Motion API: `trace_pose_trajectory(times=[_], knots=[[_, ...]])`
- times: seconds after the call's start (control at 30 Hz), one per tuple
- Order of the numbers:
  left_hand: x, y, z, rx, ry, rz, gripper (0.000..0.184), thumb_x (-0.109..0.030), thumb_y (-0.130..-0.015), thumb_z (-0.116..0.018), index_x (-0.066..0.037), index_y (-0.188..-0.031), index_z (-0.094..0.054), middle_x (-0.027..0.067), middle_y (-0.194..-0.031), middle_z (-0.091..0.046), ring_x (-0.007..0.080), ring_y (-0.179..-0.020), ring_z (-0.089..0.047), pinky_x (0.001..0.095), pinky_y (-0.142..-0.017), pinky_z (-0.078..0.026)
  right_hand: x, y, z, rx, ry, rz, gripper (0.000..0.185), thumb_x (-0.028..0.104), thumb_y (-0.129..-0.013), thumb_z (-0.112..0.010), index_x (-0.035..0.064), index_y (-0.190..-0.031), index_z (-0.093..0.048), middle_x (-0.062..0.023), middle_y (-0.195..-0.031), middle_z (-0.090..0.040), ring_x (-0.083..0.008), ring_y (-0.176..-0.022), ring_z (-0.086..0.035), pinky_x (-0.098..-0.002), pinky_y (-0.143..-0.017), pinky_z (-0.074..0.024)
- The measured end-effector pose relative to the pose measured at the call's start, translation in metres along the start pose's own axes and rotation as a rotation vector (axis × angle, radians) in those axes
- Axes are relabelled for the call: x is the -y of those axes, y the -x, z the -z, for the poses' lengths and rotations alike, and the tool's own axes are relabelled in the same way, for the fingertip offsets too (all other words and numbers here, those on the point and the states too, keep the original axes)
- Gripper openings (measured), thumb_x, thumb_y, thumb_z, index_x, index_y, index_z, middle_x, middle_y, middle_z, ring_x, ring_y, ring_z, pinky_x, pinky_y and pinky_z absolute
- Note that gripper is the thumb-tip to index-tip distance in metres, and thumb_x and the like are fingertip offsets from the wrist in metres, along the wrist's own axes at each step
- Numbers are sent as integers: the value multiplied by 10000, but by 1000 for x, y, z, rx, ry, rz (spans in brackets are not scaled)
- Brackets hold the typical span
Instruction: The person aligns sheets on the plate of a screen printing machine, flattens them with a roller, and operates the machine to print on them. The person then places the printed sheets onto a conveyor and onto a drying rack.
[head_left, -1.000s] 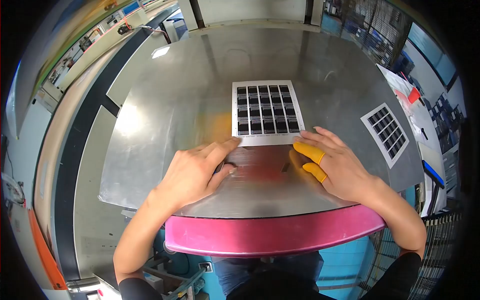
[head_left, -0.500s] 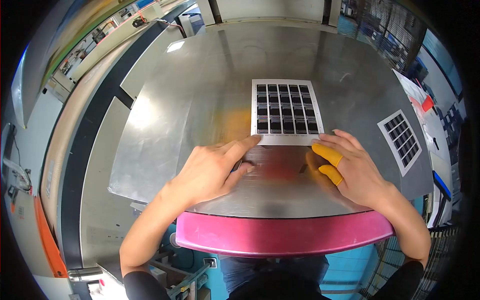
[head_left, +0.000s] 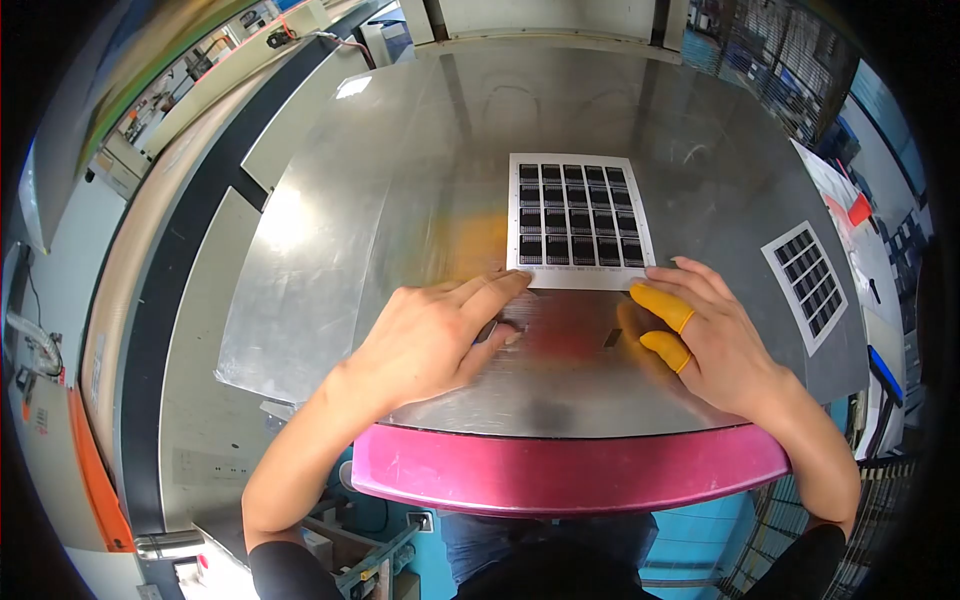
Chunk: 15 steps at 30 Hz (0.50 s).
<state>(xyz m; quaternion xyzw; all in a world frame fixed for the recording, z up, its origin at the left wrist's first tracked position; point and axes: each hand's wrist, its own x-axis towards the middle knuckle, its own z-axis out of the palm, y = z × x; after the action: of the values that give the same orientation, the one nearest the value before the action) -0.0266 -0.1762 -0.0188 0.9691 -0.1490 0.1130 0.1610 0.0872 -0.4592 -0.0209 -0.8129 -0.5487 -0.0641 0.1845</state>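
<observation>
A: Mostly the view, panned slightly left over the last second; sheet (head_left: 580, 212) and hands barely shifted on the table (head_left: 440, 110).
B: Sheet location?
A: Flat, mid-table. Left hand (head_left: 425, 340) at its near-left corner, right hand (head_left: 728, 345), two yellow finger cots (head_left: 662, 306), at near-right.
B: Clamped?
A: No. Fingers apart from thumbs, both hands.
B: Then press both corners evenly, tips on white margin, off dark blocks.

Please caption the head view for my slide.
Left hand, and right hand with yellow finger cots, at the near corners of a printed sheet on a metal tabletop.
</observation>
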Motion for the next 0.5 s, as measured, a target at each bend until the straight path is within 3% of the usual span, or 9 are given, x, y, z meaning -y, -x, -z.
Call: trace_pose_trajectory(times=[0.2, 0.3, 0.5], knots=[[2, 0, 1, 11, -15, -35, 474, -200, -841, -680, -42, -1265, -539, 139, -1063, -674, 331, -839, -668, 395, -700, -544, -1, -2, -2, 3, -5, 13, 391, 174, -851, -669, 7, -1198, -601, -149, -1187, -619, -285, -1196, -530, -457, -1126, -323], [1, 1, -1, -34, 0, -18, 475, -166, -814, -708, -96, -1263, -568, 95, -999, -683, 317, -807, -671, 388, -684, -542, 0, -2, 0, 7, -6, 7, 394, 172, -850, -669, 5, -1200, -601, -152, -1182, -619, -287, -1195, -529, -459, -1131, -318], [0, 2, 2, -30, 48, -12, 482, -186, -809, -722, -93, -1258, -574, 102, -980, -689, 325, -797, -667, 391, -682, -540, 3, -4, 4, 14, 13, -18, 396, 157, -845, -671, 1, -1203, -604, -159, -1170, -618, -288, -1196, -524, -465, -1138, -311]])
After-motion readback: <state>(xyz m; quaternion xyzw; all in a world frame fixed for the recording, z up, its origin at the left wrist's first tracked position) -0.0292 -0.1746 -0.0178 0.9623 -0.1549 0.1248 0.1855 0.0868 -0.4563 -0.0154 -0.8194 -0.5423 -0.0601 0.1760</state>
